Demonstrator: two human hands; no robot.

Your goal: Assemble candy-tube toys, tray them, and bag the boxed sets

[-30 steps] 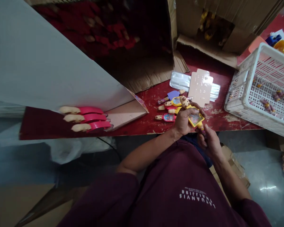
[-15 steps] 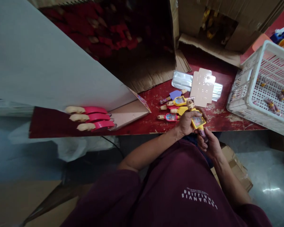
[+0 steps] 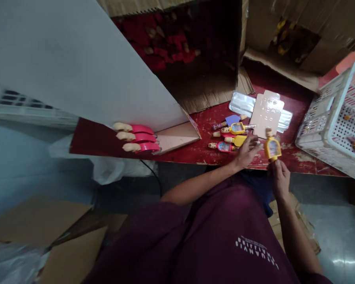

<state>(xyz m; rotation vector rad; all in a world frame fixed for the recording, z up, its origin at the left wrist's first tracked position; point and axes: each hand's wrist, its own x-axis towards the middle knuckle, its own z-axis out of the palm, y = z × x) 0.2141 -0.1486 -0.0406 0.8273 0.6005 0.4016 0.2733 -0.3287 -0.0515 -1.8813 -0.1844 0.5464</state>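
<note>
My right hand [image 3: 281, 178] is closed round the lower end of a yellow toy [image 3: 273, 148] with a picture window and a brown-spotted knob at its top. It is held upright over the front edge of the red table. Left of it, my left hand [image 3: 247, 153] has its fingers apart, close to several similar toys. Among these are a yellow toy with a plain back [image 3: 239, 141], a pink toy with a picture window [image 3: 225, 146], another yellow windowed toy [image 3: 237, 127] and a purple toy [image 3: 233, 119].
A flat pinkish card [image 3: 266, 114] lies over clear plastic trays [image 3: 241, 103]. Three pink pieces with beige ends [image 3: 142, 138] lie by a tilted white panel [image 3: 85, 71]. Cardboard boxes [image 3: 213, 92] stand behind; a white plastic basket [image 3: 328, 114] stands right.
My left hand has let go of the yellow toy and moved left towards the other toys. My right hand now holds the toy alone, away from my left hand. The view has shifted.
</note>
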